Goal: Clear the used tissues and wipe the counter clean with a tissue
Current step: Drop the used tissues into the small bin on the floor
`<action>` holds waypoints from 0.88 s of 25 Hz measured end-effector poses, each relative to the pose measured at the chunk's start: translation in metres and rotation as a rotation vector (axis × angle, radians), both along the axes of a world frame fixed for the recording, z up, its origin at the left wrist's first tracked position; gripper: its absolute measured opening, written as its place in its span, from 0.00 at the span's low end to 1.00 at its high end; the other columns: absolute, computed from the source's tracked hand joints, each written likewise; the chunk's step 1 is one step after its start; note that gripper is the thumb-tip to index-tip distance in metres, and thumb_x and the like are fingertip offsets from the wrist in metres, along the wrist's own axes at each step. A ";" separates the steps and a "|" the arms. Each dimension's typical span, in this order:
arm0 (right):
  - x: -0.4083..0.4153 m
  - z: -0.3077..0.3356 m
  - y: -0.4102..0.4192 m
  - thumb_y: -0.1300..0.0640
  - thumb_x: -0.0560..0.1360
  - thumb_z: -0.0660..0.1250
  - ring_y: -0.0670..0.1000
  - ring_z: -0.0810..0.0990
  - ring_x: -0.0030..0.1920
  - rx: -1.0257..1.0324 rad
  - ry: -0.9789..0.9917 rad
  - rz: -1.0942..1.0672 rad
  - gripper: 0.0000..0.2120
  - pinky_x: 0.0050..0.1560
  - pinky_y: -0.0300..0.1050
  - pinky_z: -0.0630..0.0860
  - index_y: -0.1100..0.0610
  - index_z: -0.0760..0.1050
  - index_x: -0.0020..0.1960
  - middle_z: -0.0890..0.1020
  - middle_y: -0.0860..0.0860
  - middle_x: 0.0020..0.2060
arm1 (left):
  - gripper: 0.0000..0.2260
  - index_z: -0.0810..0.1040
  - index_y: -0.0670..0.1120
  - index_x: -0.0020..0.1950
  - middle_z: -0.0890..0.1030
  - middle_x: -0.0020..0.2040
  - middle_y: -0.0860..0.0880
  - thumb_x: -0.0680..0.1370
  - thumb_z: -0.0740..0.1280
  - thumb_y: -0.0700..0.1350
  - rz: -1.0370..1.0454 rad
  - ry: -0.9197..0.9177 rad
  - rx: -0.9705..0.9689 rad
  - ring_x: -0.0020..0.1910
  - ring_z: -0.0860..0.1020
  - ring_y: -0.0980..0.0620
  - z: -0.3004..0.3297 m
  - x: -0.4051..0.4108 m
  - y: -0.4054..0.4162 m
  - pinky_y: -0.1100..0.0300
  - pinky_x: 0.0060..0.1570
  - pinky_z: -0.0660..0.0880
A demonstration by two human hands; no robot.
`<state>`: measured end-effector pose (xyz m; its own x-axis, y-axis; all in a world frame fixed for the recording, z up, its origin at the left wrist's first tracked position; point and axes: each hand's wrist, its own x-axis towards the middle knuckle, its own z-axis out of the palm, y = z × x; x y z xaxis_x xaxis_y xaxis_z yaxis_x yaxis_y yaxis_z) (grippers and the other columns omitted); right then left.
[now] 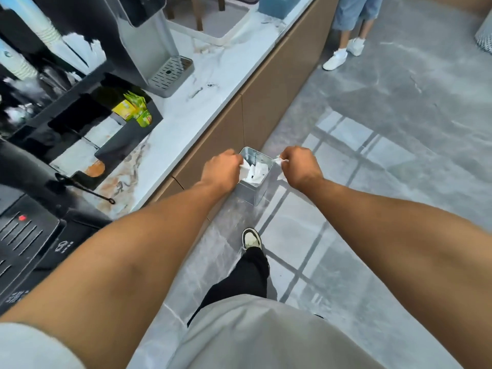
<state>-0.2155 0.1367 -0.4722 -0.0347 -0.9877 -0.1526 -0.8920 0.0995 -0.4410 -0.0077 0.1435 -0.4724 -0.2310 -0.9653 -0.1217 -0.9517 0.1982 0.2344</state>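
A small square metal bin [253, 190] stands on the floor against the counter's cabinet front, with crumpled white tissues [255, 171] inside. My left hand [221, 169] is at the bin's left rim, fingers closed on a white tissue edge. My right hand [300, 166] is at the right rim, pinching a small white tissue piece [279, 161]. The marble counter [213, 83] runs along the left, with brown stains [117, 182] near its front part.
A black condiment organiser [106, 129] with yellow-green tea packets, a drinks dispenser with drip tray [170, 75] and a black machine [24, 235] stand on the counter. A black spoon [85, 189] lies by the stains. Another person's legs [348, 41] stand far right. My foot [251, 239] is below the bin.
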 end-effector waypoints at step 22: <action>-0.004 -0.080 -0.280 0.60 0.73 0.63 0.60 0.80 0.47 0.302 0.050 0.209 0.09 0.45 0.48 0.77 0.54 0.78 0.50 0.82 0.58 0.48 | 0.09 0.84 0.44 0.48 0.85 0.48 0.40 0.74 0.65 0.38 0.636 0.384 0.361 0.49 0.81 0.38 -0.098 -0.032 -0.217 0.53 0.47 0.79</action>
